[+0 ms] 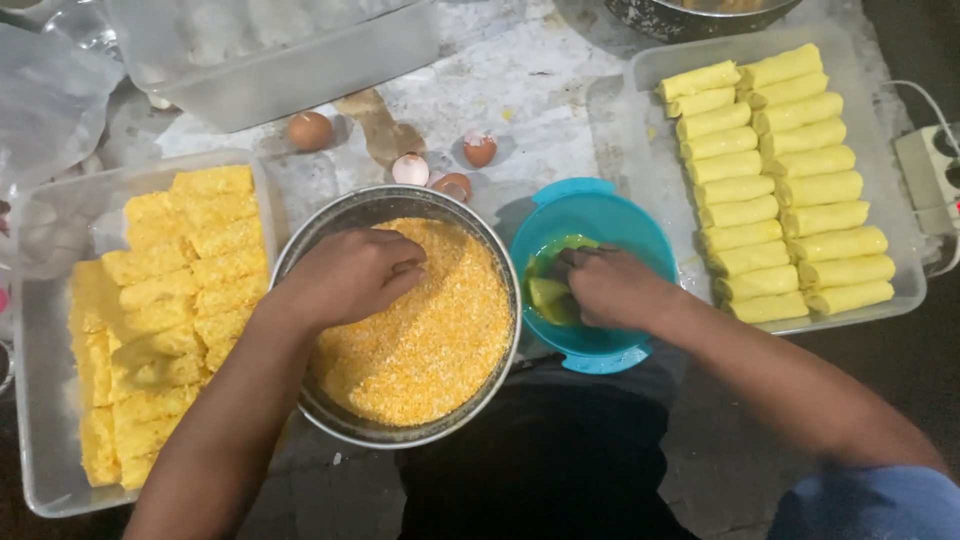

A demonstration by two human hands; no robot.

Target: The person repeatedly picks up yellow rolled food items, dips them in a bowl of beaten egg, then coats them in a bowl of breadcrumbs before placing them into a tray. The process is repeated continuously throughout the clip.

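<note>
My left hand [350,272] rests fingers-down in the orange breadcrumbs inside a round metal bowl [305,405]; whether it holds anything under the crumbs is hidden. My right hand [610,288] reaches into a blue plastic bowl [600,215] of yellow beaten egg and grips a pale yellow roll [548,294] lying in the liquid. The two bowls stand side by side in front of me.
A clear tray [40,400] at left holds several crumb-coated rolls [165,300]. A clear tray [895,190] at right holds two rows of smooth yellow rolls [770,180]. A whole egg [310,130] and broken eggshells [450,165] lie behind the bowls. A power strip [935,165] sits far right.
</note>
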